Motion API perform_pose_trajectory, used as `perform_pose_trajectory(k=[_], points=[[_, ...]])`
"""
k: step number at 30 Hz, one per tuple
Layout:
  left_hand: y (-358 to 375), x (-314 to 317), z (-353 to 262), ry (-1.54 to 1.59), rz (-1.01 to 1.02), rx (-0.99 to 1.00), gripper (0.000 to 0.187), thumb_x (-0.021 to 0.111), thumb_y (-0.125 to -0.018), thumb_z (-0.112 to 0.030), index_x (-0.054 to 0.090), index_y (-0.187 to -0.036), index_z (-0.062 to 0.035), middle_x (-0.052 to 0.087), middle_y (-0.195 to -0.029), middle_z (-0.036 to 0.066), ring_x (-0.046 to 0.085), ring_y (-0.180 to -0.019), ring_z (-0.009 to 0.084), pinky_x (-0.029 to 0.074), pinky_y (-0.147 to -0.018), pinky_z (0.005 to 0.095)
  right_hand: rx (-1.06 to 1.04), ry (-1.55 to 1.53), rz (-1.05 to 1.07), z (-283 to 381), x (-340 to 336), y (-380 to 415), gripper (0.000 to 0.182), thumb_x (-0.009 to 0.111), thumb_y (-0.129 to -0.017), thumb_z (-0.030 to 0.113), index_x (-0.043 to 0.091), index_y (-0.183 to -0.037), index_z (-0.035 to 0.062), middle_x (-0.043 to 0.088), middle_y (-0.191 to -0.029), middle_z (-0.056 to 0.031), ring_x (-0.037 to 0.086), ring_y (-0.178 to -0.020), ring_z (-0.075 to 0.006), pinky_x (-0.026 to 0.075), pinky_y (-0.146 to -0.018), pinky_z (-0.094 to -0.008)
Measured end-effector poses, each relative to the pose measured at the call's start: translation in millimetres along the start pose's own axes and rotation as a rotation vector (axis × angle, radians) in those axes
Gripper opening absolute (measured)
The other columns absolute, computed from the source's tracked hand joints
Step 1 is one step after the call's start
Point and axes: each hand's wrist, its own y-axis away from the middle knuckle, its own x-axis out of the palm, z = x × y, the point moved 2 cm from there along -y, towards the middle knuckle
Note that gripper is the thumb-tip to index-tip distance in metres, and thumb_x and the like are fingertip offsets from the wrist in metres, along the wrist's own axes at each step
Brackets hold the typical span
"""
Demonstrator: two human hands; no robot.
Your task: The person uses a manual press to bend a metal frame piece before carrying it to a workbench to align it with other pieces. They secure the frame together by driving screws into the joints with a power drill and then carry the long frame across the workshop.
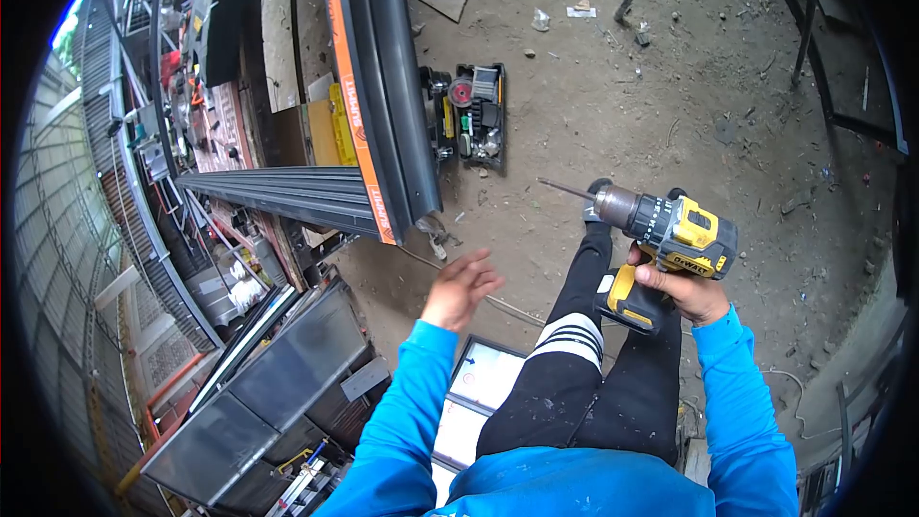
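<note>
My right hand is wrapped round the grip of a yellow and black cordless drill. A long drill bit sticks out of its chuck and points to the upper left. The yellow-topped battery sits at the base of the grip. My left hand is held out over the floor with its fingers stretched and nothing in it. It is nearest to the end of a long black metal profile with an orange printed strip, but apart from it.
An open toolbox with tools lies on the dirt floor. More black profiles rest on the cluttered bench at left. Dark panels stand at lower left. A black metal frame stands at upper right. A cable crosses the floor.
</note>
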Motion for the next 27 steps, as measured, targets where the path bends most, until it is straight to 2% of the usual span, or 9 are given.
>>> perform_pose_trajectory(k=[1,3,6,8,10,11,14,21,27], points=[[3.1,18.0,-6.2,-0.001,0.002,-0.009,0.018,0.051,-0.099,-0.012,0.052,-0.114,-0.0017,0.061,-0.103,0.014,0.062,-0.091,0.0183,0.054,-0.094,0.0435,-0.006,0.007,0.020,-2.5,-1.1,0.9,0.040,0.080,-0.079,0.012,0.063,-0.115,0.0070,0.067,-0.101,-0.0040,0.064,-0.095,-0.0158,0.055,-0.085,-0.0335],[11.7,55.6,-21.0,0.043,0.244,0.012,0.012,0.056,-0.097,-0.012,0.055,-0.107,-0.0045,0.063,-0.097,0.013,0.065,-0.083,0.0168,0.058,-0.086,0.0410,-0.012,0.042,0.050,-7.5,-3.0,5.0,0.036,0.079,-0.081,0.011,0.063,-0.113,0.0065,0.069,-0.100,-0.0049,0.066,-0.093,-0.0166,0.057,-0.083,-0.0341],[21.1,72.5,-48.4,-0.054,0.324,0.030,0.015,0.061,-0.095,-0.015,0.056,-0.105,-0.0049,0.065,-0.090,0.011,0.066,-0.077,0.0153,0.060,-0.080,0.0400,0.004,0.035,0.096,-8.7,2.5,9.1,0.037,0.079,-0.080,0.011,0.063,-0.113,0.0065,0.069,-0.100,-0.0053,0.066,-0.093,-0.0166,0.057,-0.083,-0.0339],[22.1,69.1,-56.3,-0.079,0.325,0.051,0.021,0.065,-0.093,-0.016,0.056,-0.109,-0.0061,0.064,-0.088,0.008,0.065,-0.079,0.0135,0.059,-0.080,0.0371,0.003,0.027,0.103,-10.7,4.5,12.2,0.038,0.080,-0.080,0.011,0.063,-0.113,0.0067,0.069,-0.100,-0.0055,0.066,-0.093,-0.0164,0.057,-0.083,-0.0336],[25.1,68.6,-64.9,-0.041,0.272,0.219,0.023,0.067,-0.091,-0.016,0.059,-0.111,-0.0074,0.063,-0.087,0.005,0.063,-0.080,0.0123,0.058,-0.078,0.0330,0.038,0.054,0.150,-14.8,4.6,14.7,0.039,0.081,-0.079,0.013,0.063,-0.113,0.0068,0.069,-0.099,-0.0055,0.066,-0.093,-0.0159,0.057,-0.083,-0.0333],[25.9,69.0,-66.2,0.006,0.300,0.230,0.022,0.068,-0.090,-0.015,0.062,-0.111,-0.0085,0.062,-0.088,0.002,0.061,-0.082,0.0120,0.057,-0.076,0.0306,0.054,0.061,0.160,-14.0,6.1,16.3,0.040,0.081,-0.079,0.014,0.063,-0.113,0.0068,0.069,-0.099,-0.0054,0.066,-0.093,-0.0157,0.057,-0.083,-0.0329],[28.9,73.8,-69.0,0.141,0.389,0.241,0.019,0.068,-0.090,-0.016,0.063,-0.107,-0.0080,0.060,-0.092,0.003,0.061,-0.083,0.0116,0.058,-0.077,0.0302,0.074,0.032,0.180,-16.2,9.4,17.8,0.040,0.082,-0.079,0.015,0.063,-0.113,0.0068,0.069,-0.099,-0.0054,0.066,-0.092,-0.0156,0.057,-0.083,-0.0326],[29.6,70.5,-67.8,0.176,0.387,0.218,0.020,0.067,-0.090,-0.018,0.063,-0.106,-0.0074,0.057,-0.094,0.003,0.061,-0.082,0.0099,0.060,-0.080,0.0280,0.065,0.069,0.184,-16.6,13.4,16.0,0.040,0.082,-0.078,0.017,0.064,-0.112,0.0064,0.070,-0.099,-0.0055,0.066,-0.092,-0.0154,0.056,-0.084,-0.0318],[28.1,66.8,-67.3,0.152,0.414,0.263,0.018,0.067,-0.091,-0.018,0.063,-0.104,-0.0071,0.057,-0.094,0.003,0.062,-0.084,0.0118,0.059,-0.082,0.0317,0.083,0.050,0.182,-18.4,16.2,15.4,0.040,0.083,-0.078,0.018,0.064,-0.111,0.0067,0.070,-0.099,-0.0052,0.066,-0.092,-0.0154,0.056,-0.084,-0.0319]])
